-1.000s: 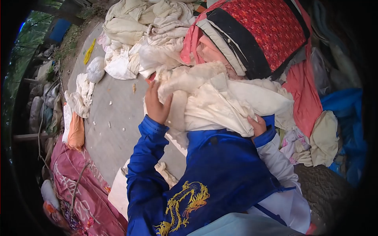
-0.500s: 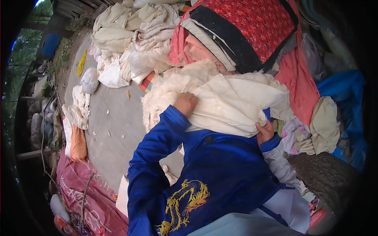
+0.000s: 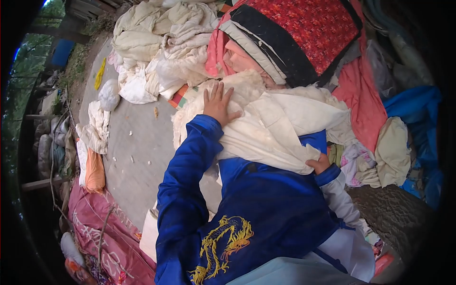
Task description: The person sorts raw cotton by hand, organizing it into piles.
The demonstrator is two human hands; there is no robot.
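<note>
A cream cotton cloth (image 3: 266, 118) lies across fluffy off-white cotton batting (image 3: 240, 83) in front of me. My left hand (image 3: 219, 104) rests flat on the batting beside the cloth's left part, fingers spread. At the cloth's near right corner, my right hand (image 3: 320, 164) has its fingers closed on the edge and pulls it taut toward my body. Folds run from that corner up across the cloth. Part of my blue jacket (image 3: 280, 190) shows right up to the cloth's near edge.
A red patterned quilt with a black border (image 3: 304, 38) is piled behind the batting. Heaped cream cloths (image 3: 142, 42) lie at the back left. Grey ground (image 3: 137, 142) with small scraps stretches left, beside a maroon printed sheet (image 3: 99, 232). A blue tarp (image 3: 415, 109) is at right.
My left hand has moved up and forward and its fingers have opened out flat. My right hand has drawn the cloth corner slightly nearer to me.
</note>
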